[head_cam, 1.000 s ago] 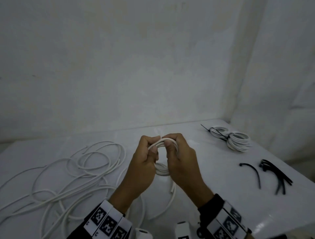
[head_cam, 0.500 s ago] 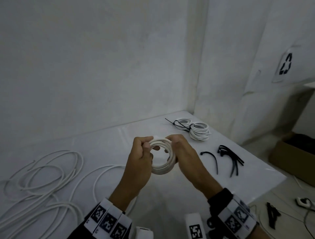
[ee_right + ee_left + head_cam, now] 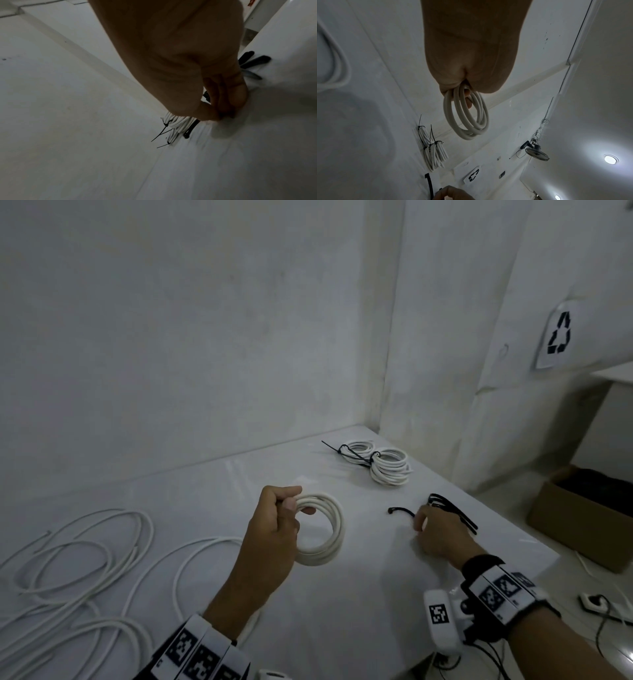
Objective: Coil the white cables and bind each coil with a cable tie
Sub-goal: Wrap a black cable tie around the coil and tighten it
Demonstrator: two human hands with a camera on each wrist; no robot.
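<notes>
Starting over on the left, there's a heap of loose white cables sprawled on the table, none of them coiled yet, so plenty of work left. Moving in, the left hand is held up off the table with its fingers curled tight round the top of a fresh coil, thumb over the strands; the left wrist view shows the loops hanging out of the fist, a bit splayed, so the hand is the only thing keeping them together. Next over, the right hand is down on the table at a single black cable tie, fingertips bunched at one end of it, and in the right wrist view the thumb and fingers look pinched together on the surface, but it's blurry, so I honestly can't tell if the tie is properly gripped or just touched. Just beyond that hand is the little bunch of spare ties, and further back by the corner sit two finished coils already bound with black ties. So I'd say coiling is done for this one and we're at the fetch-a-tie step. Next move needs a clean pinch on that one tie, bringing it to the coil and threading it round all the strands without the left grip slackening.
</notes>
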